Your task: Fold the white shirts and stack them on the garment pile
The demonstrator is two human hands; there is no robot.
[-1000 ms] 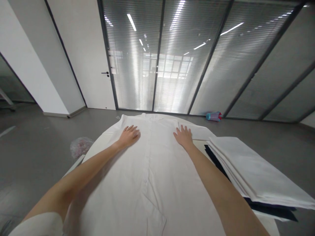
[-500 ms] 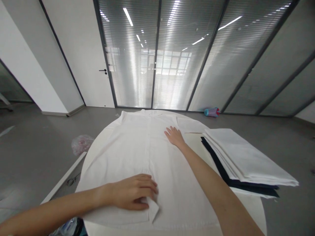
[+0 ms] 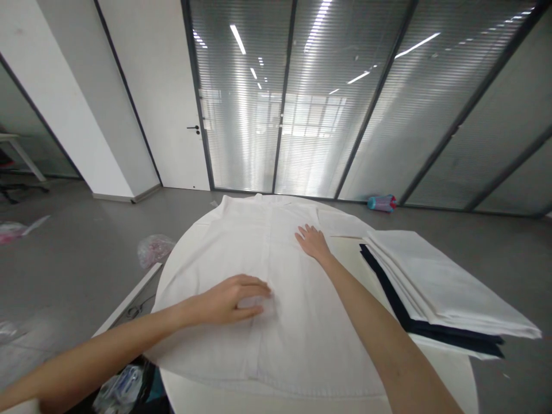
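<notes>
Crossing the white shirt (image 3: 276, 253), left hand (image 3: 241, 300): we have thumb and fingers parted over the middle of its front; whether the fingertips touch it, we cannot tell.
Right hand (image 3: 313, 240): our fingers lie slightly spread, flat on the shirt's upper right.
Plastic bag (image 3: 155, 250): on the floor (image 3: 86, 253), left of the bench (image 3: 452, 368).
Shirt: laid out across the round bench, collar far, hem toward us.
Striped bundle (image 3: 382, 203): blue and red, beside the glass wall (image 3: 319, 144).
Folded stack (image 3: 448, 282): white and navy layers, overhanging the bench's right edge.
In the way: our left forearm (image 3: 129, 339) and right forearm (image 3: 371, 322) cover parts of shirt and bench; both arms are cut off.
Hard to make out: clear plastic things (image 3: 123, 388), lower left.
</notes>
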